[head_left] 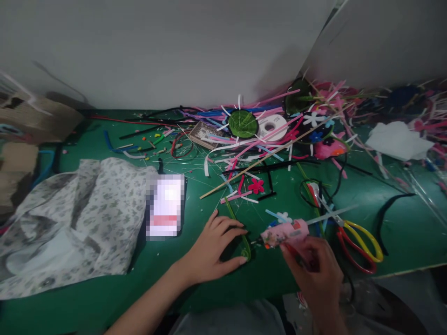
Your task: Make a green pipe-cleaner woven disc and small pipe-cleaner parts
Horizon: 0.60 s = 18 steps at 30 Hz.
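Note:
My right hand point(316, 270) is wrapped around the handle of a pink hot glue gun point(284, 232). Its nozzle points left, and a translucent glue stick point(335, 214) sticks out of its back. Just left of the nozzle, my left hand point(218, 244) holds a green pipe cleaner stem point(246, 246) against the table, with fingertips on the stem and thumb at its curled lower end. A white flower piece point(284, 217) and a light blue strip lie partly hidden behind the gun.
Scissors point(359, 242) with red and yellow handles lie at right. A lit phone point(166, 204) rests beside patterned cloth point(87, 209) at left. Behind are a thin wooden stick point(237, 177), a pink flower point(256, 185), a white spool point(274, 128), a green round piece point(242, 123) and tangled pipe cleaners.

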Available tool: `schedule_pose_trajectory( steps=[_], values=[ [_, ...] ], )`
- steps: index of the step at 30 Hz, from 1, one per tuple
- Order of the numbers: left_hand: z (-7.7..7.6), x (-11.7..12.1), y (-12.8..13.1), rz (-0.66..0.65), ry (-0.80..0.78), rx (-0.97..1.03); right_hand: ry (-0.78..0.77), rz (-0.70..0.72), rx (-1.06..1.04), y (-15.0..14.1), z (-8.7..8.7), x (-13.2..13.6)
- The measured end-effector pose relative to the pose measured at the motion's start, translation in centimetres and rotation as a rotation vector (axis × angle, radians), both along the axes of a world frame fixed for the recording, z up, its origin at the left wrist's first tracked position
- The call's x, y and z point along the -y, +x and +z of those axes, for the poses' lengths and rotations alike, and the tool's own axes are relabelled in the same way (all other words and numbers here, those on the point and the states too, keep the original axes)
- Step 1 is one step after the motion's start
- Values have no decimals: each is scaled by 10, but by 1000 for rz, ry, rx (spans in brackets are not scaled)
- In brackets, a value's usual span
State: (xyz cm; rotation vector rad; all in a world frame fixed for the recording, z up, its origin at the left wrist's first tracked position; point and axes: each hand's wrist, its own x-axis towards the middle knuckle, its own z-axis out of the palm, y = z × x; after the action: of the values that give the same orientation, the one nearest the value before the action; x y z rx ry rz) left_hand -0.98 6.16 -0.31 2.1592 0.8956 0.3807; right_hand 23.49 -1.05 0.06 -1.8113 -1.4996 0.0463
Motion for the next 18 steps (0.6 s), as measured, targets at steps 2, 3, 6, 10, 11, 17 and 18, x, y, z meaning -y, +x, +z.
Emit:
schedule_pose_trajectory(
  steps=[2,3,6,10,11,17,18],
  values=[
    [0,1,0,4,9,-9,-31,-101,-27,2,-5,-3],
    [0,1,0,8,14,-12,-31,-127,-6,3,-7,-4],
    [1,3,-1,18,21,-14,56,-133,168,3,-9,-4],
    [2,4,-1,21,25,-5,130,3,141,-15,-4,9],
    [2,5,-1,24,31,-2,102,82,80,-22,-3,13],
    [1,7,0,43,80,28,-264,274,-277,-62,-10,27],
    [1,7,0,44,86,33,-295,256,-334,-65,-11,27]
  ],
)
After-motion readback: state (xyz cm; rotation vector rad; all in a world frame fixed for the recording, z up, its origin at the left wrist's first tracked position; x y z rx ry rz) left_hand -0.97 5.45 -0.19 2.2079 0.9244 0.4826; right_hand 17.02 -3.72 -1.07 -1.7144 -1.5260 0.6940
